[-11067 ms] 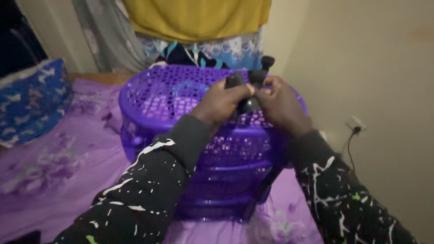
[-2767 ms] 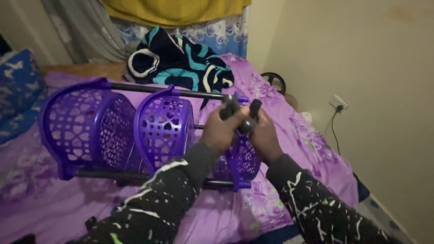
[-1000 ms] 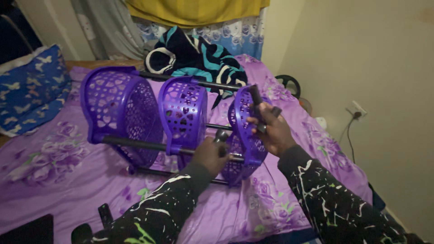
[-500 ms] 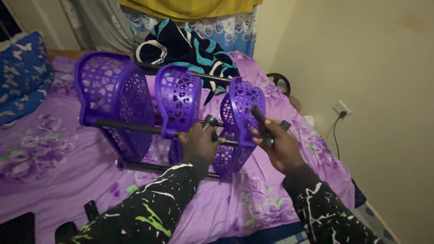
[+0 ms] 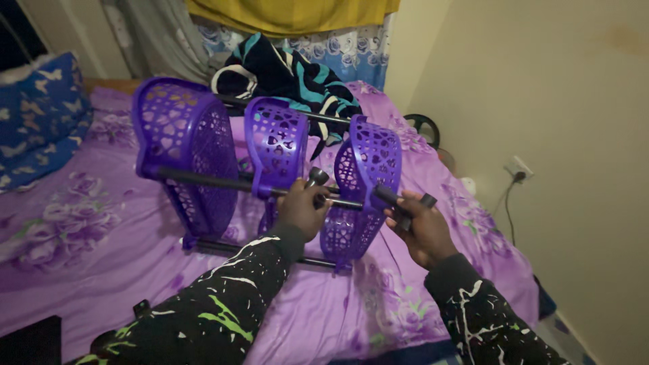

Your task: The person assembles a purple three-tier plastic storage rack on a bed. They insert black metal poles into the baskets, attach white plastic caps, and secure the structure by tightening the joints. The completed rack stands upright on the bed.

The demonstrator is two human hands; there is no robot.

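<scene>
Across the middle of the bed [image 5: 81,270], on its purple flowered sheet, lies a purple plastic rack [image 5: 270,169] tipped onto its side, so that its three perforated baskets stand on edge in a row from the left side of the bed toward the right. Largest is the left basket [image 5: 179,145], then the middle basket [image 5: 277,145], then the right basket [image 5: 368,176], which is nearest the right edge of the bed. Black poles [image 5: 203,181] run through all three, one along the near upper side and another low against the sheet.

At the head end of the bed, behind the rack, a black, teal and white garment [image 5: 291,71] is heaped, and a blue patterned pillow [image 5: 37,118] sits at the far left corner. A yellow cloth [image 5: 291,13] hangs above.

Both arms wear black sleeves with pale splashes. The left hand [image 5: 301,209] is curled tight round the near upper pole between the middle and right baskets, just under a short black tube end [image 5: 316,177]. The right hand [image 5: 422,226] is closed about the pole's free end [image 5: 389,197], just right of the right basket, and a small black fitting [image 5: 427,200] shows at its fingertips.
</scene>
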